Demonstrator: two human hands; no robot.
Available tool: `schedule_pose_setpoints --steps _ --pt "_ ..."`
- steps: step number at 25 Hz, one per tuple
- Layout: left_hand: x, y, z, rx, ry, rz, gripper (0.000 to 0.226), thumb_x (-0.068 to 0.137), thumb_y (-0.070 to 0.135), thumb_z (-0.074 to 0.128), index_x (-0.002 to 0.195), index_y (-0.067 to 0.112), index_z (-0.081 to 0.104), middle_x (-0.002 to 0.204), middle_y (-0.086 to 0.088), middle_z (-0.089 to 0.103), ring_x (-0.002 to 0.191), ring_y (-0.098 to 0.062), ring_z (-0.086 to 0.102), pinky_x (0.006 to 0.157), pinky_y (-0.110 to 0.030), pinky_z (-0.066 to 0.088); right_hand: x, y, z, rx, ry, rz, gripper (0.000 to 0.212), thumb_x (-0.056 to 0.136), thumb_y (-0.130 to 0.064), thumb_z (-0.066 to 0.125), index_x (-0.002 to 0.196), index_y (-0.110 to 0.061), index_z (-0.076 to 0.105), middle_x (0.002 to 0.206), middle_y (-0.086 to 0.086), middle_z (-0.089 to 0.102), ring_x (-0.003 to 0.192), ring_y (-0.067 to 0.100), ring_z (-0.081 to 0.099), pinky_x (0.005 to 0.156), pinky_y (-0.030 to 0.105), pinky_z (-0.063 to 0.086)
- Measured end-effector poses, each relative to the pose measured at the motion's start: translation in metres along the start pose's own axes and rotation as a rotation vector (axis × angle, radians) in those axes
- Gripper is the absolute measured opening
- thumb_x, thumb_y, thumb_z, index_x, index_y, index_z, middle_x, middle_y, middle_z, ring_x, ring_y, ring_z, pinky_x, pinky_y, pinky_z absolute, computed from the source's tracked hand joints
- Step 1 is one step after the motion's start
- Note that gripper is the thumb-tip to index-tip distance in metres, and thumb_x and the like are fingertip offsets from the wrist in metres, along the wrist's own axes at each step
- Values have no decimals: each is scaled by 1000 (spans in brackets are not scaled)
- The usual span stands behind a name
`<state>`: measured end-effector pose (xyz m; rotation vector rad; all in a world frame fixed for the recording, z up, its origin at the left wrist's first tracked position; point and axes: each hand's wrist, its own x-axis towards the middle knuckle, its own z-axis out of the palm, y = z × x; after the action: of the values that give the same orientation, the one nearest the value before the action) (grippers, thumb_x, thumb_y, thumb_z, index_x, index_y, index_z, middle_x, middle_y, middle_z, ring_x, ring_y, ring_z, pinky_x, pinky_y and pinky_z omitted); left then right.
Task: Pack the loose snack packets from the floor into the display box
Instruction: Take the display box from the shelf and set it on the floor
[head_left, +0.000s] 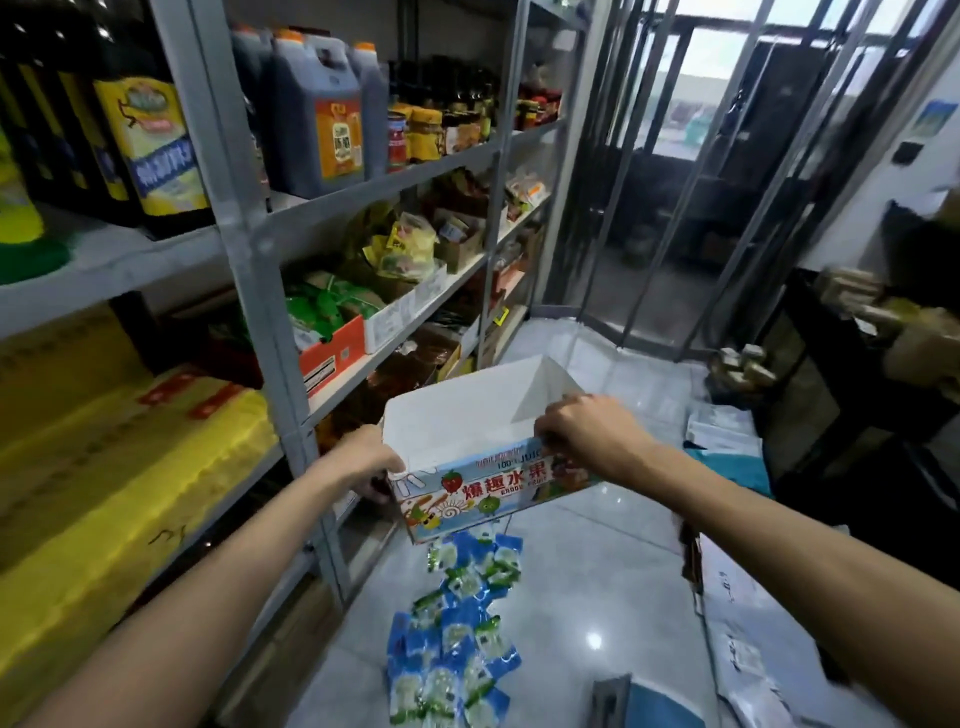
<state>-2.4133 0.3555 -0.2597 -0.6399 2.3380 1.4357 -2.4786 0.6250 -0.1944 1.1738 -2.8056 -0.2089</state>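
Observation:
A display box (467, 488), white inside and printed with cartoon fruit outside, is held in the air above the floor with its open top facing me. My left hand (371, 457) grips its left near corner. My right hand (587, 434) pinches its near right rim. The box interior looks empty. Below it, several blue and green snack packets (457, 634) lie scattered in a heap on the pale tiled floor.
A grey metal shelf rack (260, 291) with bottles, jars and snack cartons runs along the left. A glass door (675, 208) stands ahead. White bags and papers (743, 639) lie on the floor at right, beside a dark cabinet (841, 395).

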Motion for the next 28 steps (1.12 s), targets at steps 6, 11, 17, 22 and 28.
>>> schedule_pose_setpoints --steps 6,11,17,22,28 --pt "97 35 -9 92 93 -19 20 83 -7 47 98 5 49 72 -12 48 55 -22 52 39 -25 43 95 59 19 -2 -87 -72 15 87 -32 62 100 -28 69 99 -7 71 91 18 66 74 37 56" --pt "182 22 1 -14 187 -222 4 83 1 47 80 2 47 62 -11 52 47 -19 50 38 -23 40 201 104 78 31 -220 -308 18 89 -33 62 105 -28 67 105 -5 70 94 17 64 79 37 55" --pt "278 -13 62 -8 349 -257 37 88 15 65 124 8 58 123 -6 61 111 -27 59 84 -29 47 330 151 202 19 -306 -661 20 85 -37 66 104 -31 69 105 -5 70 98 21 64 75 32 51" --pt "269 -40 105 -353 511 -593 12 82 5 60 92 12 61 81 -8 66 62 -18 62 43 -21 47 367 129 254 63 -396 -894 19 88 -40 62 101 -27 69 97 -7 70 81 14 61 67 30 51" --pt "281 -157 174 -444 592 -813 26 84 9 59 108 14 54 78 -6 65 61 -18 63 46 -26 49 358 66 400 131 -388 -1053 20 87 -39 59 99 -27 68 100 -4 68 89 22 62 68 32 46"
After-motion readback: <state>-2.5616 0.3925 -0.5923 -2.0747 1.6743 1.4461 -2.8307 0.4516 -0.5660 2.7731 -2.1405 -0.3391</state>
